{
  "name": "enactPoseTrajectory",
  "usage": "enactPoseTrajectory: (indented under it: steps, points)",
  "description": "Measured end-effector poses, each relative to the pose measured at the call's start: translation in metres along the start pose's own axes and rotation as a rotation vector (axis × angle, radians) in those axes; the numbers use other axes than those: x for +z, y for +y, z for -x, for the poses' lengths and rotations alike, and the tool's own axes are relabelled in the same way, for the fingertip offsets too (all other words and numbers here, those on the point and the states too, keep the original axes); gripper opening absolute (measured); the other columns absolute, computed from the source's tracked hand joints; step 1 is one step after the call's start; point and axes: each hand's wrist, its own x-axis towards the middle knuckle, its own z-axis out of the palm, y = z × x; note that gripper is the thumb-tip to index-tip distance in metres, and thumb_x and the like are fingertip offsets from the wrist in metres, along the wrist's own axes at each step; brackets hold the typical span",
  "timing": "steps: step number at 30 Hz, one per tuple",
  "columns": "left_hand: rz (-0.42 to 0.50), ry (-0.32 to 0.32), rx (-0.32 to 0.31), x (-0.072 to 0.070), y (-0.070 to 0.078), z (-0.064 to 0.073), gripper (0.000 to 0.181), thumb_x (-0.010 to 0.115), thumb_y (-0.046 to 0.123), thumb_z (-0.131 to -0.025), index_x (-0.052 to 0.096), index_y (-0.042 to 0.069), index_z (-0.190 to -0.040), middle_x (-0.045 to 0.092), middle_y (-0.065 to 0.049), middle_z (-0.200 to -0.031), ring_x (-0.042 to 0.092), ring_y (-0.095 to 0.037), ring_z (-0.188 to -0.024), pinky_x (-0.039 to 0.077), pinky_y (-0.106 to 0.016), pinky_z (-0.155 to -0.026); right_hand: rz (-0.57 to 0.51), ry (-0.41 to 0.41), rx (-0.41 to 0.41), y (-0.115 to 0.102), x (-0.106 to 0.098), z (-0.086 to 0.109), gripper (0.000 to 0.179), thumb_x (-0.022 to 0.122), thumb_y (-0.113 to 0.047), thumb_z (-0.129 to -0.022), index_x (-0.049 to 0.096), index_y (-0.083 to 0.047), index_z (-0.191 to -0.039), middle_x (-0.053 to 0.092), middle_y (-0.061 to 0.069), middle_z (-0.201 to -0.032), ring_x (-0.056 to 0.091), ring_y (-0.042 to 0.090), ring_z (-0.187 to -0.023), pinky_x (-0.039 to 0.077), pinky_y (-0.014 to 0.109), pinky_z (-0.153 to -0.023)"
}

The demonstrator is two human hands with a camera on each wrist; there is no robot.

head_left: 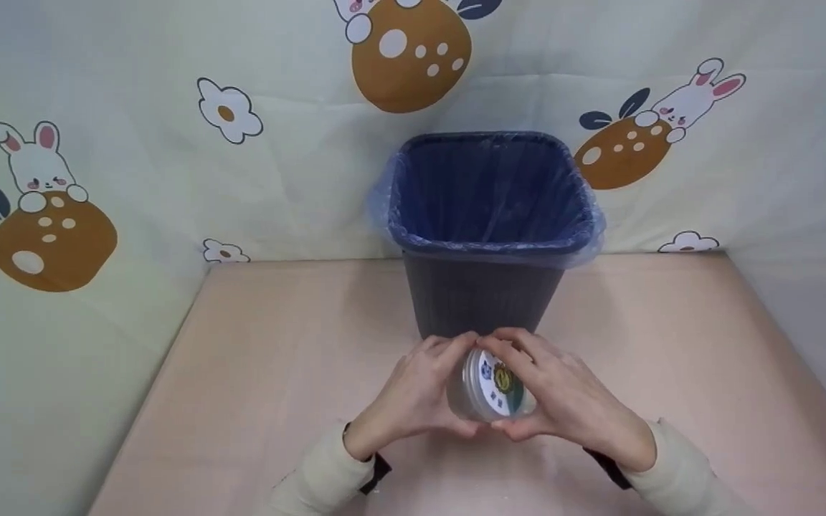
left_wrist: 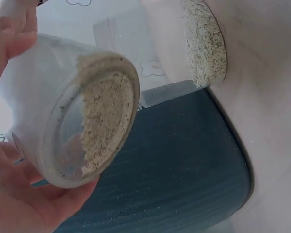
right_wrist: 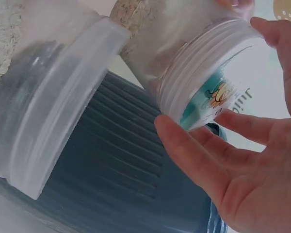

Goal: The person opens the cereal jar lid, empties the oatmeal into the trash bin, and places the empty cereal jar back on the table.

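Note:
Both hands are around a clear plastic jar [left_wrist: 43, 97] in front of the bin. My left hand [head_left: 416, 390] grips the jar's body, its fingers curled round the side. Pale beige flakes [left_wrist: 109, 121] lie inside against the jar's bottom, and the jar is tilted. With thumb and fingers at the rim, my right hand [head_left: 563, 390] holds the screw lid [right_wrist: 203, 68], which has a white and green printed label. The lid sits on the jar. A second clear container [right_wrist: 63, 107], also with pale flakes, stands on the table close by in the wrist views.
A dark blue bin [head_left: 485, 294] with a translucent bag liner [head_left: 592, 236] over its rim stands just beyond the hands. The pinkish table top [head_left: 262, 373] spreads to both sides. Behind hangs a pale cloth [head_left: 298, 179] printed with rabbits and flowers.

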Motion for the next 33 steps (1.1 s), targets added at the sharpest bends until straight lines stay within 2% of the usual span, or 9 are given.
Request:
enactPoseTrajectory:
  steps: [4, 7, 12, 15, 18, 22, 26, 30, 33]
  points:
    - [0.152, -0.110, 0.017, -0.002, -0.003, 0.002, 0.092, 0.089, 0.040, -0.062, 0.047, 0.008, -0.136, 0.060, -0.004, -0.123, 0.055, -0.016, -0.105, 0.047, -0.032, -0.089, 0.068, -0.059, -0.066, -0.005, -0.005, 0.003, 0.101, 0.089, -0.045, -0.053, 0.046, -0.017, -0.141, 0.048, 0.007, -0.129, 0.053, 0.024, -0.110, 0.048, 0.032, -0.052]
    - [0.225, -0.152, 0.040, -0.004, -0.006, 0.004, 0.091, 0.089, 0.040, -0.063, 0.047, 0.010, -0.138, 0.059, 0.000, -0.124, 0.054, -0.012, -0.104, 0.045, -0.028, -0.090, 0.081, -0.099, -0.106, -0.007, -0.009, 0.003, 0.103, 0.089, -0.046, -0.054, 0.043, -0.020, -0.143, 0.047, 0.005, -0.132, 0.049, 0.025, -0.115, 0.044, 0.029, -0.050]
    - [0.341, -0.176, 0.108, -0.005, -0.012, 0.004, 0.089, 0.090, 0.035, -0.063, 0.048, 0.011, -0.138, 0.059, 0.001, -0.126, 0.054, -0.009, -0.110, 0.043, -0.028, -0.095, 0.004, -0.139, -0.170, -0.006, -0.011, 0.004, 0.099, 0.089, -0.042, -0.057, 0.043, -0.025, -0.143, 0.046, 0.001, -0.138, 0.046, 0.023, -0.116, 0.044, 0.026, -0.052]
    - [0.432, -0.226, 0.176, -0.004, -0.016, 0.003, 0.086, 0.091, 0.030, -0.062, 0.051, 0.010, -0.135, 0.057, 0.000, -0.131, 0.051, -0.008, -0.117, 0.040, -0.028, -0.100, -0.044, -0.161, -0.241, -0.006, -0.013, 0.005, 0.096, 0.089, -0.037, -0.058, 0.044, -0.026, -0.142, 0.045, -0.002, -0.140, 0.045, 0.023, -0.117, 0.043, 0.024, -0.053]
    - [0.483, -0.283, 0.224, -0.004, -0.019, 0.002, 0.085, 0.092, 0.027, -0.060, 0.052, 0.010, -0.134, 0.057, 0.003, -0.130, 0.051, -0.006, -0.116, 0.040, -0.026, -0.099, -0.072, -0.174, -0.317, -0.008, -0.014, 0.006, 0.094, 0.090, -0.026, -0.058, 0.045, -0.027, -0.141, 0.044, -0.004, -0.142, 0.043, 0.024, -0.121, 0.047, 0.026, -0.055]
    - [0.502, -0.344, 0.260, -0.005, -0.021, 0.000, 0.087, 0.092, 0.024, -0.060, 0.050, 0.009, -0.135, 0.059, 0.005, -0.126, 0.052, -0.003, -0.113, 0.041, -0.024, -0.098, -0.100, -0.167, -0.412, -0.008, -0.012, 0.006, 0.089, 0.081, -0.004, -0.058, 0.050, -0.028, -0.137, 0.043, -0.002, -0.142, 0.037, 0.031, -0.129, 0.054, 0.036, -0.074]
    - [0.508, -0.374, 0.278, -0.006, -0.023, -0.003, 0.089, 0.092, 0.022, -0.060, 0.049, 0.008, -0.137, 0.057, 0.003, -0.130, 0.051, -0.005, -0.116, 0.040, -0.025, -0.099, -0.147, -0.162, -0.467, -0.005, -0.008, 0.006, 0.087, 0.065, 0.008, -0.056, 0.051, -0.025, -0.135, 0.042, 0.001, -0.143, 0.032, 0.038, -0.134, 0.047, 0.043, -0.093]
    - [0.508, -0.373, 0.285, -0.004, -0.023, -0.004, 0.088, 0.091, 0.023, -0.062, 0.048, 0.008, -0.138, 0.056, 0.003, -0.130, 0.049, -0.005, -0.117, 0.040, -0.026, -0.099, -0.176, -0.180, -0.459, -0.001, -0.004, 0.007, 0.082, 0.059, 0.009, -0.060, 0.050, -0.022, -0.135, 0.039, 0.003, -0.146, 0.026, 0.041, -0.137, 0.041, 0.048, -0.100]
    - [0.535, -0.370, 0.269, -0.002, -0.023, -0.003, 0.084, 0.090, 0.021, -0.064, 0.048, 0.007, -0.136, 0.056, 0.002, -0.128, 0.050, -0.006, -0.115, 0.040, -0.027, -0.099, -0.185, -0.232, -0.401, 0.002, -0.005, 0.011, 0.084, 0.067, 0.003, -0.066, 0.044, -0.022, -0.143, 0.030, 0.006, -0.152, 0.016, 0.041, -0.141, 0.037, 0.053, -0.101]
